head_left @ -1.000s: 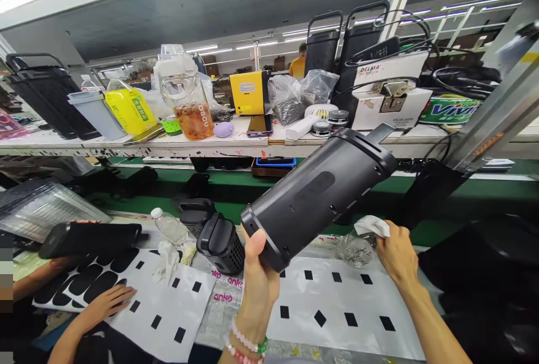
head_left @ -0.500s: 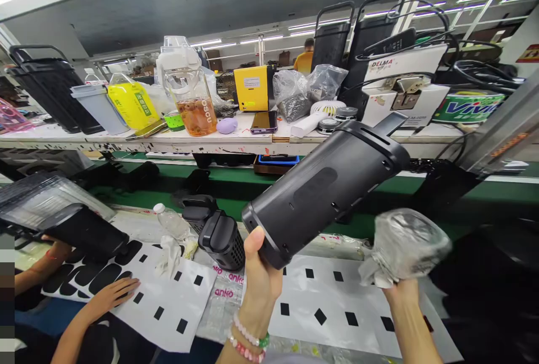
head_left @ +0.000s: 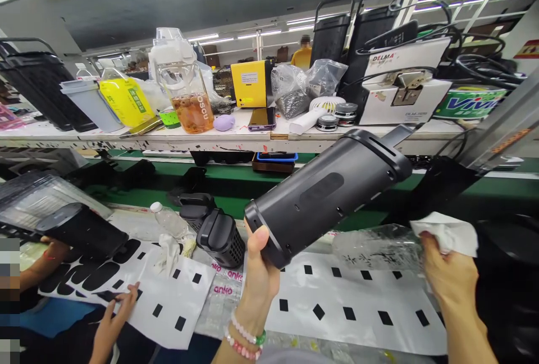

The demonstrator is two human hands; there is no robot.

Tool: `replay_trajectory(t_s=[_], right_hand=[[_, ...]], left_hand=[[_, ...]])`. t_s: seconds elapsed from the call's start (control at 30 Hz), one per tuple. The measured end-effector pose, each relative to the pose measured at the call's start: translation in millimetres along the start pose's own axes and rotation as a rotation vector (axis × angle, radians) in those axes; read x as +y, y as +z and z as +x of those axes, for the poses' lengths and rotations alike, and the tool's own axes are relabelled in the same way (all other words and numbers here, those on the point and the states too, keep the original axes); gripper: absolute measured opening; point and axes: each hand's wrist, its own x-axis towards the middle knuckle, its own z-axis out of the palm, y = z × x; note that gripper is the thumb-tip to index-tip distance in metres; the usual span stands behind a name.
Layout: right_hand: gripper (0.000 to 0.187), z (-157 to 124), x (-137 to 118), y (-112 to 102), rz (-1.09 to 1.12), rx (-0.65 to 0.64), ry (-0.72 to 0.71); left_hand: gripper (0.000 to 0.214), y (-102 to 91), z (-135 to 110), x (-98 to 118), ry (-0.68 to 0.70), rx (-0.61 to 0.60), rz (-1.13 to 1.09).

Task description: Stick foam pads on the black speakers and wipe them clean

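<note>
My left hand (head_left: 261,265) grips the lower end of a long black plastic housing (head_left: 324,195), which is tilted up to the right. The housing has rounded edges, small slots along its side and a grey tab at its upper end. On the right, my right hand (head_left: 448,271) is closed on a crumpled white tissue (head_left: 450,232). A clear plastic bottle (head_left: 374,246) lies sideways just left of that hand; whether the fingers touch its end I cannot tell. Beneath both hands is a white sheet (head_left: 324,336) with small black patches.
Two black perforated casings (head_left: 221,237) and a capped clear bottle (head_left: 166,218) stand left of centre. A co-worker's hand (head_left: 120,310) is over another patched sheet, beside a second black housing (head_left: 80,232). A cluttered shelf (head_left: 236,142) with a drink jug (head_left: 191,108) crosses behind.
My right hand has moved right and turned, showing the tissue on top. The clear bottle, blurred at that hand before, now lies sideways to its left. The housing has barely moved.
</note>
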Motion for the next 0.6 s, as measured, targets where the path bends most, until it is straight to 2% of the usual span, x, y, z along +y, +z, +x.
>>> replay_trajectory(t_s=[0.1,0.2,0.33,0.43,0.47,0.5,0.6], right_hand=[[0.066,-8.2,-8.8,-0.8,-0.332,-0.198,-0.158],[0.062,-13.7,-5.3,8.1,-0.464,-0.335,-0.223],[0.058,-7.8,8.2,13.5,-0.527,-0.35,-0.253],[0.052,1.6,7.2,3.4,-0.555,-0.394,-0.195],[0.05,2.5,2.5,-2.0,-0.563,-0.384,-0.163],[0.048,1.0,-4.6,-7.3,-0.557,-0.319,-0.134],[0.045,-23.7,-37.3,-11.6,-0.359,0.062,-0.179]], left_hand=[[0.076,-17.7,0.7,-4.0,-0.02,0.026,0.063],[0.077,-44.4,0.9,-9.2,-0.101,0.115,0.154],[0.076,-88.7,5.5,-22.8,-0.232,0.25,0.395],[0.084,-122.0,10.0,-37.8,-0.288,0.348,0.568],[0.088,-131.7,10.8,-42.2,-0.299,0.374,0.594],[0.089,-140.4,11.1,-45.9,-0.311,0.392,0.604],[0.084,-159.3,9.5,-51.4,-0.36,0.413,0.594]])
